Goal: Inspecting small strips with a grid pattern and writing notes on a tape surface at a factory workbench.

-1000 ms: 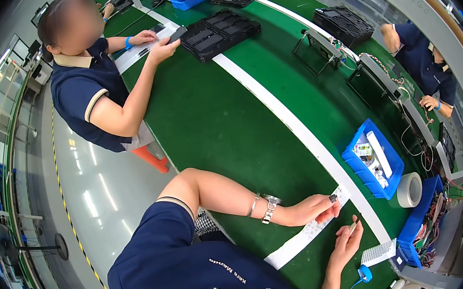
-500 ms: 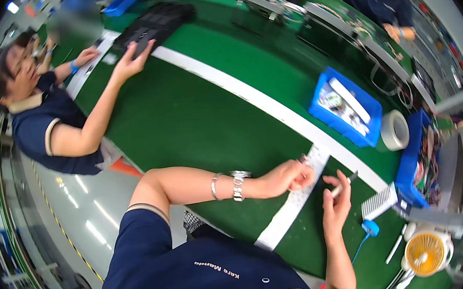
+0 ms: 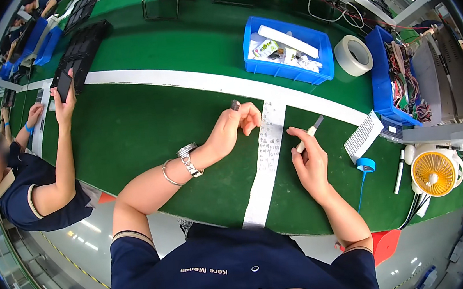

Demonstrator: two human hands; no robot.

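Observation:
My left hand [image 3: 229, 129] is raised just left of a white strip with handwritten marks [image 3: 265, 146] on the green table. Between its thumb and finger it pinches a small dark piece [image 3: 235, 105], too small to name. On the strip's other side, my right hand [image 3: 312, 164] holds a slim cream-handled tool with a dark, blade-like tip [image 3: 313, 130]. The tip points up and away to the right. Neither hand touches the other.
Behind the strip stand a blue bin of small parts [image 3: 323, 73] and a tape roll [image 3: 353, 55]. To the right are a blue bin of wires [image 3: 384, 94], a white perforated card [image 3: 363, 136] and a yellow fan [image 3: 433, 174]. A co-worker [image 3: 50, 192] at left holds a dark flat piece.
The view has turned, so the table has shifted within it. My left hand has moved off the strip to its left, and my hands are farther apart. Both keep their grip.

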